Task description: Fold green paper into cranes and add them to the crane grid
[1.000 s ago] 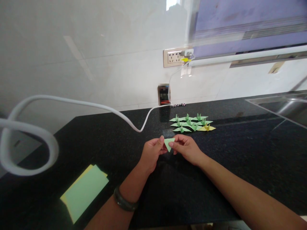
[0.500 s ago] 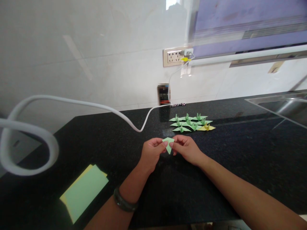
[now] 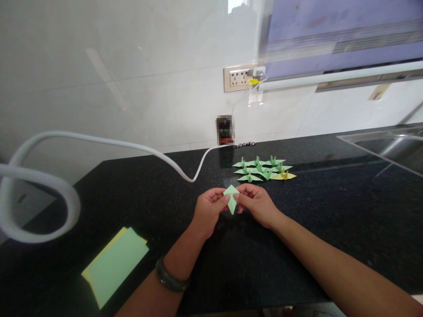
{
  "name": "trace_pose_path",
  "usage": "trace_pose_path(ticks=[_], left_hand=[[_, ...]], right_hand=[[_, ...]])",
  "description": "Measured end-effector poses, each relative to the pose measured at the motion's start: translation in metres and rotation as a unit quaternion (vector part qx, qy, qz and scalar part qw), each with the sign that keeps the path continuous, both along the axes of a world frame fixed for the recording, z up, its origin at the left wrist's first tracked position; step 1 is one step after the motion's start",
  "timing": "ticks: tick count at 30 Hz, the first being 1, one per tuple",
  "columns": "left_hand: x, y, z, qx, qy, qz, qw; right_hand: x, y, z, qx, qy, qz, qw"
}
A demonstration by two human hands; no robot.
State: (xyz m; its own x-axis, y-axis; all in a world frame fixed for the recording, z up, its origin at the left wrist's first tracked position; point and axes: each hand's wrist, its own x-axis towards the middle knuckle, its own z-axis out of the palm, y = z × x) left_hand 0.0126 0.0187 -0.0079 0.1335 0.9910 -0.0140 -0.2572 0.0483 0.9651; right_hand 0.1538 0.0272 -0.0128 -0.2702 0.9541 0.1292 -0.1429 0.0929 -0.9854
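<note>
A small light-green folded paper (image 3: 231,192), kite-shaped with its long point toward me, is held up between my two hands. My left hand (image 3: 209,209) pinches its left side, thumb on the near face. On the other side, my right hand (image 3: 256,202) grips the right edge the same way, its thumb on the front. The fingertips behind the paper are partly hidden. Just beyond my hands stand several folded green paper cranes (image 3: 250,177) in rows, with one yellow paper crane (image 3: 285,175) at the near right corner.
A stack of green and yellow paper sheets (image 3: 115,266) lies on the black countertop (image 3: 158,189) at left. A white cable (image 3: 132,144) loops over the left side. Against the wall leans a blurred phone-like object (image 3: 225,130). A metal sink (image 3: 393,147) is at right.
The top of the folded paper now rises to a taller point, and its lower tip reaches slightly lower. Both hands keep their pinch in nearly the same place.
</note>
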Motion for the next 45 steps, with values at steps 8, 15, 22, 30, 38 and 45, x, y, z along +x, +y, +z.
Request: trace_pose_path(ticks=[8,15,22,30,38,45], left_hand=[[-0.0003,-0.0009,0.0004,0.025,0.034,0.002,0.999],[0.0001,-0.0021,0.0004,0.045,0.040,0.014,0.998],[-0.0013,-0.0009,0.0025,-0.024,0.001,-0.038,0.999],[-0.0012,0.0028,-0.0035,-0.016,0.075,-0.011,0.997],[-0.0018,0.0041,-0.0044,0.035,0.117,0.028,0.992],[-0.0014,0.0041,-0.0060,0.052,0.129,0.024,0.990]], right_hand=[[0.0003,-0.0003,-0.0018,0.009,-0.001,0.007,1.000],[0.0001,-0.0013,-0.0036,0.016,0.014,0.006,1.000],[0.0032,0.0003,-0.0031,0.079,-0.035,-0.032,0.996],[0.0056,0.0001,-0.0006,0.151,-0.092,-0.047,0.983],[0.0068,0.0038,-0.0003,0.059,-0.118,-0.001,0.991],[0.0061,0.0041,-0.0003,0.062,-0.138,-0.016,0.988]])
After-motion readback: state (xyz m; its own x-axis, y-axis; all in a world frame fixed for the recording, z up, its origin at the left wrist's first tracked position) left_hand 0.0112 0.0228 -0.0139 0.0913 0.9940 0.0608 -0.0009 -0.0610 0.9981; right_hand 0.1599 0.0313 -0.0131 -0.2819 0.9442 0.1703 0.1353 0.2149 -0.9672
